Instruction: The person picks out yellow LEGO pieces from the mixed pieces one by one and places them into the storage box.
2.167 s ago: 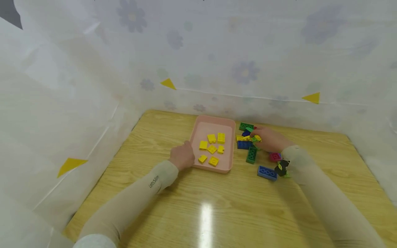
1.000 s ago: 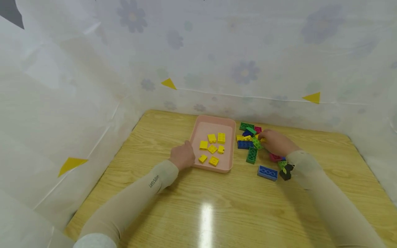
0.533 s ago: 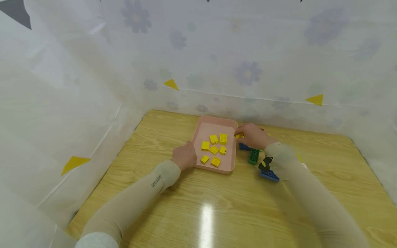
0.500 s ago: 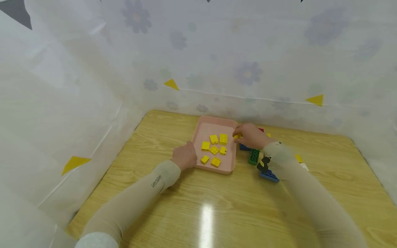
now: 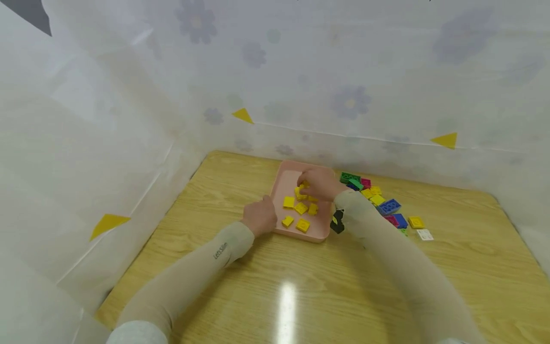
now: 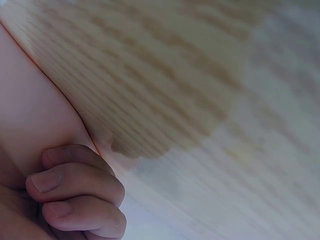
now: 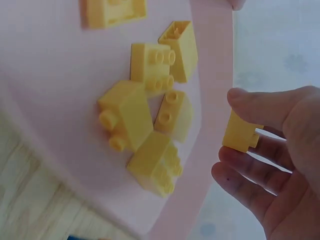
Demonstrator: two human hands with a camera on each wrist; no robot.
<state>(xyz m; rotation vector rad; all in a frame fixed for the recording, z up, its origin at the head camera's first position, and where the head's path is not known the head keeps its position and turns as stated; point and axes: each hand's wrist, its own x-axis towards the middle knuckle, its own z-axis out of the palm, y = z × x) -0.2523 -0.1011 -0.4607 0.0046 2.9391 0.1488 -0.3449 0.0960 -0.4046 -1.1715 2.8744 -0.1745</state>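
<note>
Several yellow bricks (image 7: pixel 129 115) — in pink tray (image 5: pixel 292 177) | right grip (image 5: pixel 321 185) — pinches another brick (image 7: pixel 237 134)

head: above, facing forward/down | wrists: close | head+right share: tray (image 5: pixel 287 182)

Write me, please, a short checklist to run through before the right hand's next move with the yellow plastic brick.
1. Yellow plastic brick pinched by the right hand: ok, between thumb and fingers.
2. Hand over the pink rectangular tray: ok.
3. Tray lying flat on the wood-grain table: ok.
4. Left hand gripping the tray's rim: cannot tell; its fingers are curled beside it.
5. Only yellow bricks visible inside the tray: ok, though the right hand hides part.
6. All yellow pieces in the tray: not ok; a square yellow plastic piece lies on the table, to the right.
</note>
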